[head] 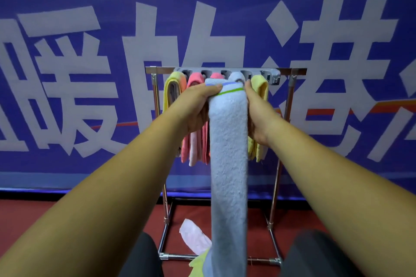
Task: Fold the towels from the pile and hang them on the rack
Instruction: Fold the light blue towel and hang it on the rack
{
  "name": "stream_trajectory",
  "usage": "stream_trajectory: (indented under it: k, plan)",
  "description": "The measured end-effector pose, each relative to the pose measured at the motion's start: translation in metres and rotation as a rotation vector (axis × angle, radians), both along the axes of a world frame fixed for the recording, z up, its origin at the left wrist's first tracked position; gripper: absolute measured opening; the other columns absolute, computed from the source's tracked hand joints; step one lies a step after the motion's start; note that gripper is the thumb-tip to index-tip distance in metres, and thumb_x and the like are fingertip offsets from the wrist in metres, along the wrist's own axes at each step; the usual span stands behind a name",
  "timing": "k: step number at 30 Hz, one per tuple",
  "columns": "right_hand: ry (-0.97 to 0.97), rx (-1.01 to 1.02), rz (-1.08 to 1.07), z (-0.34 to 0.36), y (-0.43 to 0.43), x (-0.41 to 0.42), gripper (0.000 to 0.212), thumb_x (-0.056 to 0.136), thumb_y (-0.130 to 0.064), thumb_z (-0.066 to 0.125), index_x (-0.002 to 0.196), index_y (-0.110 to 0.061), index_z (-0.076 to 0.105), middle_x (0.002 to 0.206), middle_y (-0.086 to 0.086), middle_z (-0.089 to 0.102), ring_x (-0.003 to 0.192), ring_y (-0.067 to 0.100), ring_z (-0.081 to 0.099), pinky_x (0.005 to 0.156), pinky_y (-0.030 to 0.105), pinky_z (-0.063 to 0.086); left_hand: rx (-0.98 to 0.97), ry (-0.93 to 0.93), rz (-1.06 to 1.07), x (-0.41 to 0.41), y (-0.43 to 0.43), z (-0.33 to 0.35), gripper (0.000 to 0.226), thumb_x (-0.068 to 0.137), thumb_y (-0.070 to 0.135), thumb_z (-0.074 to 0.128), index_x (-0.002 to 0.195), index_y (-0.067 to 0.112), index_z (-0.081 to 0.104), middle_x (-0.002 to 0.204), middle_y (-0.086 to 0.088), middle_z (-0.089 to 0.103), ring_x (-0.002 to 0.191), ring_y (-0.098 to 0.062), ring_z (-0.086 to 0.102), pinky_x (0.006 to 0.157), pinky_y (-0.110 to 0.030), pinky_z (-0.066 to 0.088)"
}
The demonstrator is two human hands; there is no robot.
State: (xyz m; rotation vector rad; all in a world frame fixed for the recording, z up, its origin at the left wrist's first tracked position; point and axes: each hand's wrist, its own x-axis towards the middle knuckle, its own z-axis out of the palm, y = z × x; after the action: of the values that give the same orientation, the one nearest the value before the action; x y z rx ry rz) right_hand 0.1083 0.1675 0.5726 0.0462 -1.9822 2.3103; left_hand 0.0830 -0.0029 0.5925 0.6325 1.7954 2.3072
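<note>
A long light-blue towel (228, 153) with a green and a blue stripe near its top hangs down the middle of the view, its top end at the grey clip bar (273, 74) of the metal rack (290, 105). My left hand (195, 108) grips its left edge just under the bar. My right hand (258, 114) grips its right edge. On the rack hang a yellow towel (171, 92) at the left, pink towels (193, 141) beside it, and another yellow towel (262, 87) behind my right hand.
A blue banner (90, 74) with large white characters stands right behind the rack. On the red floor (315, 218) inside the rack's base lie a pale pink towel (194, 237) and a yellow-green one (198, 264). My dark-clad knees (315, 256) show at the bottom.
</note>
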Motion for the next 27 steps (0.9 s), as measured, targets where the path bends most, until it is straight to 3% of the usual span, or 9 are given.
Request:
stream_trajectory:
  k: [3, 7, 11, 15, 17, 19, 22, 23, 27]
  plan:
    - [-0.006, -0.104, 0.103, -0.034, -0.006, -0.001, 0.073, 0.100, -0.079, 0.038, 0.132, -0.025, 0.075, 0.119, 0.011, 0.080, 0.105, 0.025, 0.079, 0.086, 0.041, 0.062, -0.006, -0.078, 0.102, -0.019, -0.002, -0.009, 0.026, 0.108, 0.012, 0.054, 0.124, 0.001, 0.072, 0.110, -0.019, 0.077, 0.089, -0.022, 0.074, 0.081, -0.031, 0.062]
    - [-0.078, -0.135, 0.156, -0.088, -0.004, -0.013, 0.060, 0.103, -0.066, 0.053, 0.131, -0.018, 0.075, 0.124, 0.011, 0.078, 0.116, 0.027, 0.075, 0.108, 0.052, 0.056, -0.081, -0.185, 0.225, -0.043, -0.007, -0.033, 0.026, 0.110, 0.008, 0.049, 0.113, 0.002, 0.074, 0.077, -0.007, 0.074, 0.054, -0.011, 0.066, 0.050, -0.022, 0.055]
    - [-0.202, -0.058, 0.154, -0.138, 0.007, -0.022, 0.032, 0.102, -0.030, 0.069, 0.121, -0.006, 0.077, 0.119, 0.016, 0.079, 0.117, 0.033, 0.074, 0.105, 0.050, 0.058, -0.129, -0.253, 0.318, -0.067, -0.011, -0.060, 0.030, 0.112, 0.008, 0.044, 0.102, 0.006, 0.073, 0.072, -0.007, 0.071, 0.047, -0.010, 0.065, 0.043, -0.020, 0.053]
    - [-0.237, -0.064, 0.229, -0.168, 0.008, -0.024, 0.016, 0.100, -0.012, 0.069, 0.109, -0.002, 0.078, 0.107, 0.015, 0.082, 0.094, 0.023, 0.080, 0.089, 0.036, 0.065, -0.187, -0.307, 0.286, -0.080, -0.012, -0.091, 0.039, 0.112, 0.010, 0.044, 0.093, 0.005, 0.078, 0.073, -0.010, 0.076, 0.062, -0.015, 0.073, 0.056, -0.025, 0.060]
    - [-0.232, -0.079, 0.221, -0.179, 0.003, -0.028, 0.016, 0.102, -0.011, 0.067, 0.112, -0.002, 0.076, 0.107, 0.013, 0.082, 0.095, 0.021, 0.080, 0.089, 0.032, 0.065, -0.233, -0.340, 0.258, -0.089, -0.013, -0.110, 0.039, 0.107, 0.020, 0.053, 0.090, 0.004, 0.085, 0.092, -0.022, 0.076, 0.089, -0.031, 0.073, 0.089, -0.035, 0.061]
    - [-0.236, -0.125, 0.204, -0.192, -0.003, -0.034, 0.019, 0.103, -0.014, 0.065, 0.117, -0.004, 0.074, 0.110, 0.012, 0.081, 0.097, 0.021, 0.079, 0.091, 0.033, 0.064, -0.309, -0.364, 0.179, -0.104, -0.013, -0.138, 0.045, 0.097, 0.039, 0.064, 0.106, -0.002, 0.080, 0.118, -0.033, 0.071, 0.116, -0.043, 0.063, 0.109, -0.050, 0.044]
    - [-0.285, -0.243, 0.140, -0.215, -0.011, -0.045, 0.029, 0.106, -0.022, 0.064, 0.129, -0.006, 0.070, 0.118, 0.014, 0.079, 0.105, 0.023, 0.078, 0.093, 0.036, 0.063, -0.401, -0.367, 0.174, -0.098, -0.005, -0.167, 0.051, 0.105, 0.054, 0.056, 0.105, 0.005, 0.069, 0.081, -0.011, 0.071, 0.073, -0.029, 0.065, 0.073, -0.034, 0.055]
    - [-0.303, -0.291, 0.120, -0.225, -0.013, -0.049, 0.034, 0.106, -0.026, 0.064, 0.134, -0.006, 0.069, 0.122, 0.015, 0.078, 0.111, 0.024, 0.077, 0.098, 0.038, 0.060, -0.431, -0.361, 0.165, -0.098, -0.004, -0.179, 0.055, 0.104, 0.060, 0.055, 0.110, 0.006, 0.067, 0.081, -0.005, 0.070, 0.067, -0.020, 0.063, 0.066, -0.030, 0.054]
    - [-0.407, -0.423, 0.014, -0.266, -0.013, -0.063, 0.045, 0.108, -0.038, 0.061, 0.142, -0.009, 0.065, 0.127, 0.018, 0.076, 0.121, 0.032, 0.073, 0.110, 0.049, 0.054, -0.626, -0.312, 0.155, -0.102, -0.007, -0.228, 0.073, 0.092, 0.073, 0.064, 0.123, 0.007, 0.067, 0.114, 0.000, 0.074, 0.101, -0.015, 0.072, 0.094, -0.036, 0.056]
